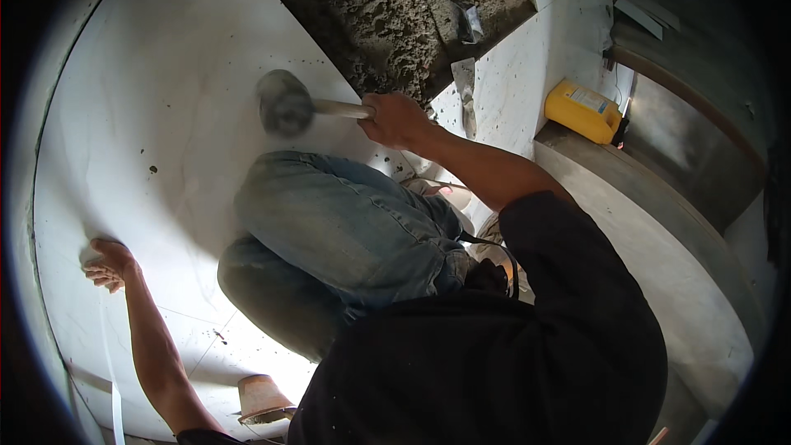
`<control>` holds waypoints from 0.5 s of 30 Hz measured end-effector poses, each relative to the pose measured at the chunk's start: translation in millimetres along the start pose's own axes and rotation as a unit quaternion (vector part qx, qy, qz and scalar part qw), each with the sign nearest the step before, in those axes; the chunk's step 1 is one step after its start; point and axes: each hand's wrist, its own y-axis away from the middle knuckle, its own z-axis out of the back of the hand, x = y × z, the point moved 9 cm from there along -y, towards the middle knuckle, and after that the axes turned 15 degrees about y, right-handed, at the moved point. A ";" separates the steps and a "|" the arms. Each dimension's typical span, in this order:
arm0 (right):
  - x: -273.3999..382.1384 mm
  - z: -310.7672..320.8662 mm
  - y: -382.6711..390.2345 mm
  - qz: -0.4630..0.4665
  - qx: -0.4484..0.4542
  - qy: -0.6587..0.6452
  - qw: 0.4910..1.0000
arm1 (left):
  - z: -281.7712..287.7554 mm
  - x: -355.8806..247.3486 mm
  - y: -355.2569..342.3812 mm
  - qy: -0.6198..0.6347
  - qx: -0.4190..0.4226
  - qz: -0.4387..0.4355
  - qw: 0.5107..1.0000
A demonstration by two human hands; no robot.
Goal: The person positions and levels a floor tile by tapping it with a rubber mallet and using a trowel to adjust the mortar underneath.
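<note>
My right hand (395, 121) is closed round the light wooden handle of a mallet (286, 105). Its thick grey head, slightly blurred, is over a large white floor tile (198, 107) with faint veining. Far to the left, my left hand (109, 265) is at the tile surface with its fingers curled. A small whitish patch shows by those fingers, but I cannot make out what it is. My bent knees in jeans are between the two hands. Beyond the mallet, the tile's edge borders a bed of rough grey-brown mortar (371, 12).
A flat, mortar-smeared blade-like piece (464, 86) lies by the mortar corner, and a crumpled plastic bag (472, 23) is on the mortar. At right a yellow jerrycan (581, 111) rests on a ledge (634, 173). A bucket (262, 395) and a white strip (116, 412) are at lower left.
</note>
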 end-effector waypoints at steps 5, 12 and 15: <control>24.9 45.1 7.1 0.145 -0.216 -0.108 0.959 | 0.0 -5.0 4.7 0.001 0.025 0.008 1.000; 46.3 35.7 -23.3 0.123 -0.140 0.025 0.982 | -3.5 0.5 2.5 0.001 0.007 -0.012 1.000; 77.0 67.8 -23.0 0.150 -0.193 0.043 0.969 | -1.1 -9.9 1.4 0.018 0.041 0.020 0.999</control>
